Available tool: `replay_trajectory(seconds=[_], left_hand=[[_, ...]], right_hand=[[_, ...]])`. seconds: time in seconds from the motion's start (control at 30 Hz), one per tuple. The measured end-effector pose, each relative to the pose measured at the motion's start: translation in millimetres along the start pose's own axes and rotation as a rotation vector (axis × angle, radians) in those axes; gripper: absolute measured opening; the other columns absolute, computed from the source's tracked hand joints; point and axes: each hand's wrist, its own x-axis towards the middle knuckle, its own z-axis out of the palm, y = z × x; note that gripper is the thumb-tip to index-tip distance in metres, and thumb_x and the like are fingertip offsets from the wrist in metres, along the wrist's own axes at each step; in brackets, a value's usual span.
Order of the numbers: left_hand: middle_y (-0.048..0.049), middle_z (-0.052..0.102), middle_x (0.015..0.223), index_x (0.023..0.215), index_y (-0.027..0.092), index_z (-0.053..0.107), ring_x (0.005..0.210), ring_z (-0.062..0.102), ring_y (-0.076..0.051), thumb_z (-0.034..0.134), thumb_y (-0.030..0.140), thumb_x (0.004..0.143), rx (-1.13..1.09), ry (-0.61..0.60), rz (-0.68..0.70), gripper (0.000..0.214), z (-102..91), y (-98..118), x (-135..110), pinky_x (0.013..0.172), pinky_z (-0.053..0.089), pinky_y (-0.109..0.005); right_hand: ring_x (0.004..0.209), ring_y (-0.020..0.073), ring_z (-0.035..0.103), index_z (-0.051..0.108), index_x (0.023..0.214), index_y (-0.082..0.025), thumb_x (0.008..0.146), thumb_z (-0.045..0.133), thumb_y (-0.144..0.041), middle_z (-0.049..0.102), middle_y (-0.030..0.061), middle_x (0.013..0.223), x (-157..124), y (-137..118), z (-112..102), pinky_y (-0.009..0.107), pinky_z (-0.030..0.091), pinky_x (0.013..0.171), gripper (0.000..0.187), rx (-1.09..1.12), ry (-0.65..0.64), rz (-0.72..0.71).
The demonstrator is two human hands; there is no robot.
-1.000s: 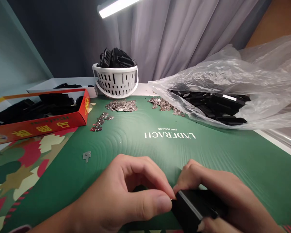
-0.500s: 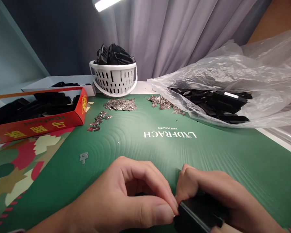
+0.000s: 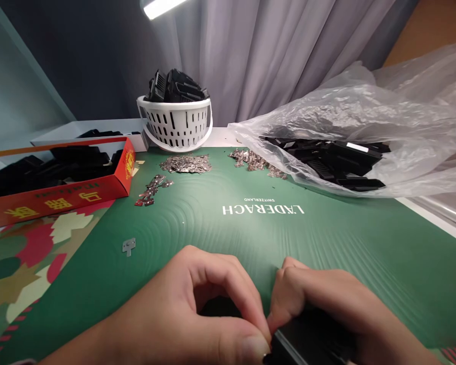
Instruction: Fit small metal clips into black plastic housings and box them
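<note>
The black plastic part (image 3: 311, 340) lay low at the near edge of the green mat (image 3: 327, 238), almost out of frame, with my right hand (image 3: 338, 309) wrapped over it and clamped around its body. My left hand (image 3: 197, 317) met it at the end, thumb and forefinger pressed together right against the corner (whatever sat between the tips was hidden from the camera). Done well, I judged, this called for the right hand to hold the part dead steady on the mat while the left fed in squarely, not at a slant. One loose metal clip (image 3: 128, 246) lay apart to the left. Farther out were three heaps of metal clips (image 3: 185, 163), a white basket (image 3: 177, 126) piled with black parts, a red carton (image 3: 61, 195) holding more, and a clear plastic bag (image 3: 345, 116) spilling others on the right.
</note>
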Motion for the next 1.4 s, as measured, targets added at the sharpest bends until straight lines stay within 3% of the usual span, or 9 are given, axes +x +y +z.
replay_trajectory(seconds=[0.27,0.43,0.5,0.63,0.83,0.93,1.1,1.4], left_hand=[[0.0021,0.053,0.063,0.059,0.016,0.06,0.062,0.048,-0.011,0.061,0.014,0.064,-0.049,-0.002,0.007,0.005,-1.7,-4.4,2.7,0.058,0.035,-0.022],[0.0023,0.056,0.061,0.061,0.015,0.062,0.059,0.048,-0.008,0.061,0.021,0.068,-0.078,0.012,-0.027,0.009,-2.3,-4.0,1.1,0.056,0.036,-0.018],[0.0026,0.056,0.06,0.06,0.016,0.063,0.058,0.049,-0.009,0.066,0.024,0.062,-0.111,0.05,-0.031,0.009,-0.9,-4.5,0.2,0.054,0.037,-0.018],[0.0029,0.059,0.066,0.063,0.018,0.061,0.065,0.055,-0.012,0.074,0.016,0.05,-0.15,0.118,-0.023,0.019,2.4,-6.2,1.3,0.058,0.04,-0.02],[0.0061,0.055,0.063,0.06,0.018,0.057,0.063,0.052,-0.011,0.077,0.01,0.04,0.258,0.33,0.084,0.029,7.7,-7.2,2.2,0.056,0.038,-0.017],[0.0054,0.052,0.061,0.058,0.019,0.053,0.061,0.051,-0.012,0.073,0.017,0.048,0.501,0.424,0.145,0.022,9.1,-10.5,0.6,0.054,0.038,-0.02],[0.0055,0.048,0.059,0.057,0.02,0.048,0.057,0.049,-0.01,0.065,0.015,0.057,0.681,0.442,0.293,0.018,8.3,-14.1,0.2,0.051,0.039,-0.02],[0.0048,0.047,0.058,0.055,0.02,0.047,0.056,0.049,-0.011,0.065,0.018,0.058,0.81,0.478,0.337,0.019,11.4,-11.7,-0.5,0.048,0.038,-0.019]], right_hand=[[0.044,0.0054,0.041,0.049,0.059,-0.017,0.069,0.052,-0.046,0.049,-0.0023,0.05,-4.0,-12.6,-3.9,0.014,0.032,0.043,0.031,-0.076,0.01,0.154],[0.041,0.0047,0.039,0.045,0.056,-0.016,0.067,0.051,-0.049,0.045,-0.0032,0.046,0.8,-16.4,-3.8,0.013,0.03,0.039,0.036,0.002,-0.032,0.212],[0.04,0.004,0.037,0.042,0.055,-0.016,0.068,0.05,-0.05,0.042,-0.0041,0.044,2.1,-12.9,-3.1,0.013,0.029,0.038,0.038,0.064,-0.036,0.197],[0.04,0.0032,0.032,0.042,0.056,-0.016,0.072,0.051,-0.038,0.04,-0.0052,0.045,0.4,-2.0,-0.1,0.013,0.024,0.038,0.028,0.03,0.108,0.119],[0.044,0.005,0.038,0.047,0.059,-0.017,0.068,0.057,-0.026,0.046,-0.0054,0.049,-4.3,2.0,6.4,0.017,0.023,0.044,0.016,-0.228,0.269,0.081],[0.046,0.0052,0.039,0.047,0.06,-0.018,0.065,0.058,-0.022,0.05,-0.0067,0.051,-5.6,2.1,9.2,0.018,0.023,0.047,0.012,-0.269,0.303,0.053],[0.047,0.0058,0.039,0.048,0.06,-0.017,0.063,0.057,-0.019,0.053,-0.0065,0.053,-6.8,4.1,13.2,0.019,0.022,0.049,0.01,-0.305,0.31,0.039],[0.047,0.0056,0.039,0.048,0.061,-0.017,0.064,0.057,-0.021,0.053,-0.0066,0.054,-5.4,5.7,13.3,0.019,0.022,0.049,0.01,-0.313,0.3,0.021]])
